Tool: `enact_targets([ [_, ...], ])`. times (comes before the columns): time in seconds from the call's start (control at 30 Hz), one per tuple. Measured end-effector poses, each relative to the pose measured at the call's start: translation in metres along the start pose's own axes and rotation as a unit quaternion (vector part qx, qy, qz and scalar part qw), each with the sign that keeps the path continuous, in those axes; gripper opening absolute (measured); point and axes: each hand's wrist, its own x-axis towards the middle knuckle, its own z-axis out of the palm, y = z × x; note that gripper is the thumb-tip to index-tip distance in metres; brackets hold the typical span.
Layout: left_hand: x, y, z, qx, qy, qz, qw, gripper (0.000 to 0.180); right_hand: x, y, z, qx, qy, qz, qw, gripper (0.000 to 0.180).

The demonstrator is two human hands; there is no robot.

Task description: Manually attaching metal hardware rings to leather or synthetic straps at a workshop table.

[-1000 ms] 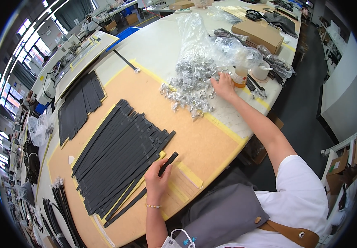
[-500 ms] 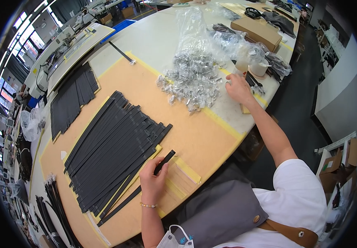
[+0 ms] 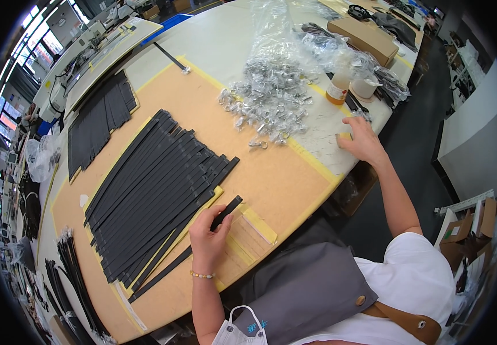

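My left hand [image 3: 209,237] is closed around a black strap [image 3: 168,271], whose end sticks up past my thumb and index finger. The strap's other end runs down to the lower left, beside a fanned pile of black straps [image 3: 150,201]. Over the table's right edge, my right hand [image 3: 364,141] has its thumb and index finger apart. A small yellow piece [image 3: 345,137] shows between them; whether they touch it I cannot tell. Beyond that hand stand a bottle with orange liquid [image 3: 337,91] and a white round container [image 3: 363,90].
A heap of silvery metal clasps [image 3: 271,95] lies at the table's middle, by a clear plastic bag [image 3: 271,29]. More black straps [image 3: 101,121] lie far left, and bundled cords [image 3: 81,282] near left. A cardboard box [image 3: 363,39] stands at the back right.
My right hand has moved from beside the bottle toward the table's near right edge, uncovering the bottle. My left hand keeps its hold on the strap. The view has shifted slightly.
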Motion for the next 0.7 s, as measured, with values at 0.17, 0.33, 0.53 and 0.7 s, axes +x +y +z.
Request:
enact_targets([
  [0.17,0.003,0.007,0.001,-0.016,-0.027,-0.027,0.999,0.023,0.005,-0.003,0.022,0.125,0.018,-0.085,0.988,0.035],
  [0.33,-0.002,0.009,0.005,-0.015,-0.001,-0.025,1.0,0.023,0.02,-0.096,0.015,0.231,-0.079,-0.122,0.962,0.029],
  [0.53,-0.011,0.011,0.004,-0.04,-0.004,-0.05,0.998,0.02,0.045,-0.156,0.085,0.139,-0.097,-0.263,0.95,0.032],
  [0.7,-0.008,0.002,0.002,-0.043,0.016,-0.03,0.999,0.02,0.057,-0.171,0.092,0.08,-0.142,-0.325,0.932,0.031],
])
